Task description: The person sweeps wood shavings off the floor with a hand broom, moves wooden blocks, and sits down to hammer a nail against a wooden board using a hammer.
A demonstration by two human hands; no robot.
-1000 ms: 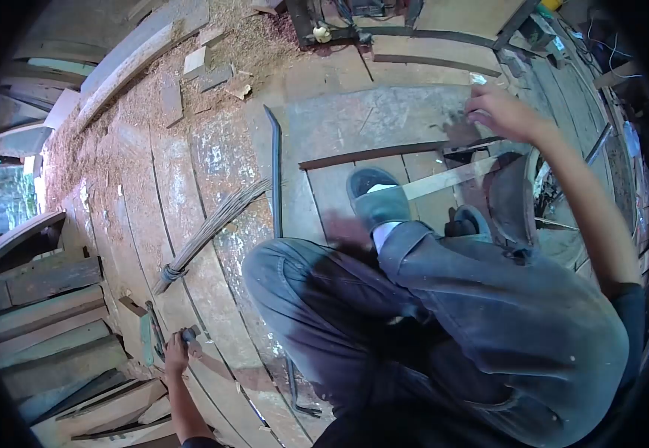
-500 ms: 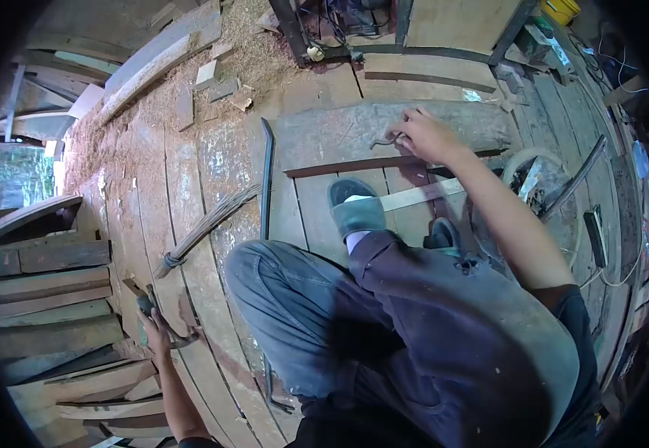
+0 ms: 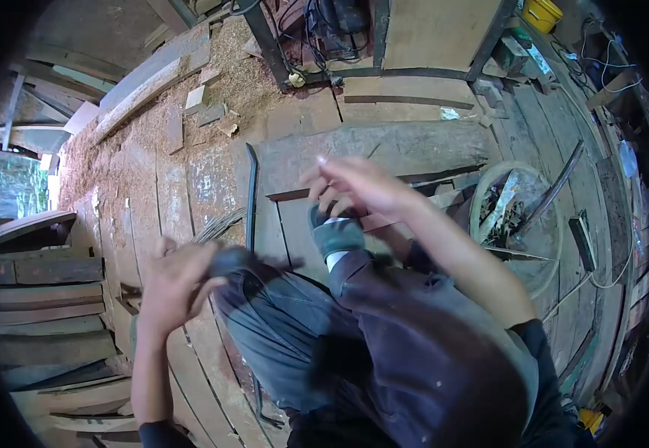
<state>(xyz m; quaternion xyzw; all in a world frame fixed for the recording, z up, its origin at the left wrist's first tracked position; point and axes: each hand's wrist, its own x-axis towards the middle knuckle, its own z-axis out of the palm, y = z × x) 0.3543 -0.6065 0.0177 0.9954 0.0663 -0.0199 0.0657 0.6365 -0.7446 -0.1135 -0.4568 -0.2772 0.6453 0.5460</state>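
My left hand [image 3: 179, 287] is raised beside my bent knee, its fingers closed round a dark tool [image 3: 233, 260]. The tool is smeared by motion, so its exact kind does not show; a thin part of it points right across the knee. My right hand [image 3: 351, 187] hovers above my shoe [image 3: 339, 237] and the near edge of a thick wooden plank [image 3: 414, 142]. Its fingers are apart and loosely bent, slightly blurred, with nothing visible in them. A thin dark piece or mark [image 3: 373, 151] shows on the plank just beyond this hand.
A dark crowbar [image 3: 252, 194] lies left of the plank, near a stick broom [image 3: 221, 224] partly behind my left hand. A round tub [image 3: 481, 205] with scraps stands at right. Stacked boards [image 3: 44, 295] fill the left side; sawdust [image 3: 242, 63] and offcuts lie behind.
My left hand has come up from the floor at lower left with the dark tool. My right hand has left the curved dark piece at the plank and moved left and nearer. The view has shifted.
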